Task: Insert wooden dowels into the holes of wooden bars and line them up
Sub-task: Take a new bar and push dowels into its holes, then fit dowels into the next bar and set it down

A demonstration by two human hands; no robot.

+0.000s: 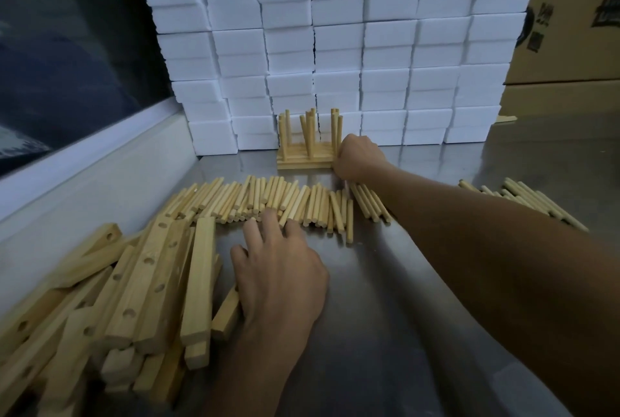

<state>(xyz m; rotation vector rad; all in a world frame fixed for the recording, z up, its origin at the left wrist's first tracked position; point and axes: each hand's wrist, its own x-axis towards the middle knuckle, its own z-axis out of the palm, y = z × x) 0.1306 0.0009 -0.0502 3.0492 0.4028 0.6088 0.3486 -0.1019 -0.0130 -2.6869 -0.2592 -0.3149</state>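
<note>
Currently right hand (pixel 357 156) is curled against the right end of the finished bars (pixel 305 160) (dowels upright in their holes) by the foam wall (pixel 335 47); actual grip can't be seen. Left hand (pixel 281 269) has relaxed fingers touching the loose dowels (pixel 268 202), with spare bars (pixel 141 289) piled just left.

You are looking at a dim, soft picture. The foam blocks (pixel 335 47) are the brightest area, nearly washed out. The steel table (pixel 419 282) shows dull reflections and a faint sheen near the blocks. Wide-angle bending curves the edges. The bars (pixel 141 289) blur toward the lower left corner.
</note>
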